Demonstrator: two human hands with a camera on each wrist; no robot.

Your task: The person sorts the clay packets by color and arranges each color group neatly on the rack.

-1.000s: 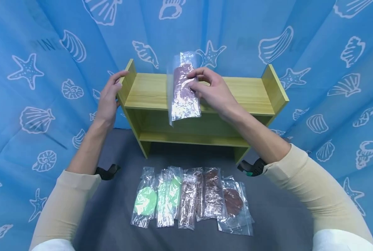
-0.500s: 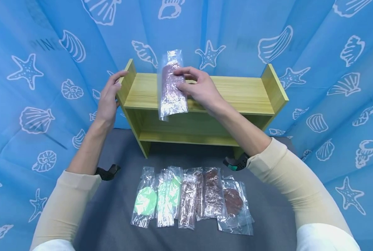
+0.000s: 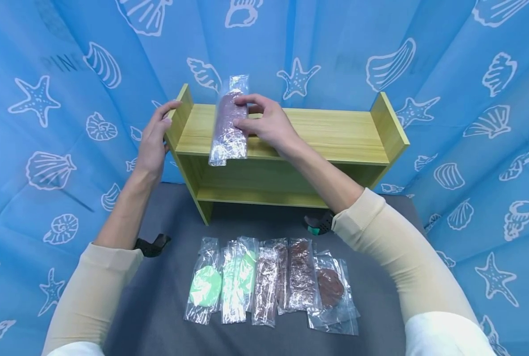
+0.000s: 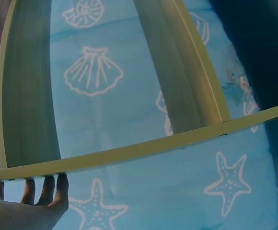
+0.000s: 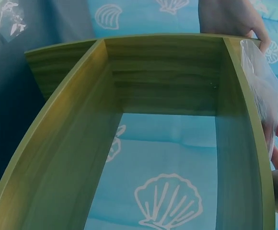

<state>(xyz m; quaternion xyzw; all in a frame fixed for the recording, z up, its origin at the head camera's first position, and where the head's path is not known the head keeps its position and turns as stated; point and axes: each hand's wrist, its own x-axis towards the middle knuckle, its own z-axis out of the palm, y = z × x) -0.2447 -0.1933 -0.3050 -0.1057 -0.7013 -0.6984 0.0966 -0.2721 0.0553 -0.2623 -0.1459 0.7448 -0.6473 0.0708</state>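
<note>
Far left of the right hand's grip, high on the blue curtain (image 3: pixel 126 44), faint letters read "PIN", with more after them too pale to read. Closer to the grip on that side, the left hand (image 3: pixel 152 141) holds the left side panel of the wooden shelf (image 3: pixel 335 133), its fingertips against the outer face and lapping the top edge.

The clear plastic packet (image 3: pixel 230 126) is right of the left hand, in front of the shelf's upper tier at its left end, tilted. Inside is a flat purple-brown piece. The right hand (image 3: pixel 266 121) pinches the packet by its right edge, thumb below and fingers above, narrow on the plastic. I cannot tell whether the packet touches the shelf. Right of the grip, the curtain carries more lettering, too faint to read.

Below the grip, nearer the wearer, a row of clear bags lies on the grey cloth. From left: 1 holds a round green piece (image 3: pixel 205 287); beside it 2 overlapping bags show green; then a long brown-filled bag (image 3: pixel 265 287), a brown one partly hidden behind, and a darker brown-filled bag (image 3: pixel 301 277). Rightmost, a round brown piece (image 3: pixel 330 288) lies in overlapping bags whose count is unclear.
</note>
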